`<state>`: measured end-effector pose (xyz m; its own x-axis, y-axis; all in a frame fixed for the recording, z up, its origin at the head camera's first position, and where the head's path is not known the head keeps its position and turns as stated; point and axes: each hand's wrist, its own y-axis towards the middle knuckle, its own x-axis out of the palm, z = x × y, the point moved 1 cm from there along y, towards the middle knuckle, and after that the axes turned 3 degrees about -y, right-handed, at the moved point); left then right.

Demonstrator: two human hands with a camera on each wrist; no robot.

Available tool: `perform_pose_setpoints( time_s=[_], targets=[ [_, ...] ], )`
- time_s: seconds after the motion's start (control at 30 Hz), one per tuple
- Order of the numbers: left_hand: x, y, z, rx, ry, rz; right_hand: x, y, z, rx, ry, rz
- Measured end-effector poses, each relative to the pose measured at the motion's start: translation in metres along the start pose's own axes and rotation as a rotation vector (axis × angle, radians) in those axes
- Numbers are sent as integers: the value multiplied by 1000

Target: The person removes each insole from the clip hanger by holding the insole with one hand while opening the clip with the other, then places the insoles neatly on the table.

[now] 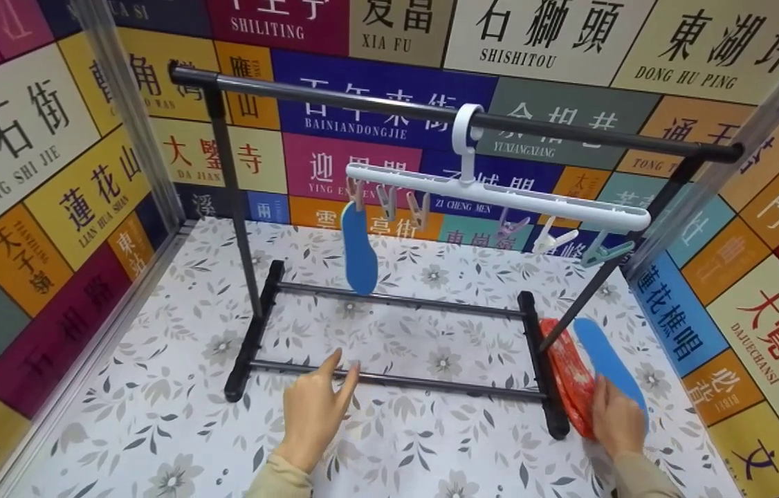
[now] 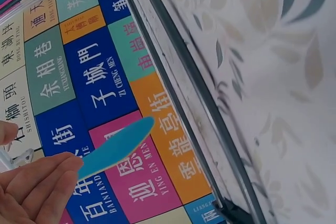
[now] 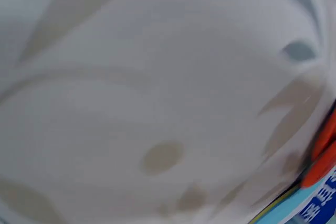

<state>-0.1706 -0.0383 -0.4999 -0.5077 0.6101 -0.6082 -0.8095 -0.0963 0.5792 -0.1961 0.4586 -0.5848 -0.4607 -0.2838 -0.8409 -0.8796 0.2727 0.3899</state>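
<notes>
The insoles (image 1: 360,252) are plain blue, the white tabletop (image 1: 431,443) floral.

I face walls of multicoloured rectangular panels (image 1: 535,79) lettered in Chinese, a translucent upright strip (image 1: 130,117) in their left corner; below me spreads a white, grey-leaf-patterned flat surface (image 1: 389,339).

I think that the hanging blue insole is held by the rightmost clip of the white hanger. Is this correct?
Not rightmost: the head view shows the hanging blue insole held by the leftmost clip of the white hanger.

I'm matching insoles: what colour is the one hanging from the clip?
The hanging insole is blue, seen best in the head view.
</notes>
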Motion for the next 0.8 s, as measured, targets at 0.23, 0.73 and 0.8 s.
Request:
perform_pose_setpoints(
  time_s=[0.23, 0.73, 0.8],
  targets=[
    [-13, 23, -14, 36, 51, 70, 25, 6, -57, -305, 135, 214],
    [-24, 70, -28, 4, 19, 144, 70, 25, -172, -550, 225, 155],
    [-23, 75, -29, -12, 2, 151, 74, 26, -188, -551, 238, 121]
  ],
)
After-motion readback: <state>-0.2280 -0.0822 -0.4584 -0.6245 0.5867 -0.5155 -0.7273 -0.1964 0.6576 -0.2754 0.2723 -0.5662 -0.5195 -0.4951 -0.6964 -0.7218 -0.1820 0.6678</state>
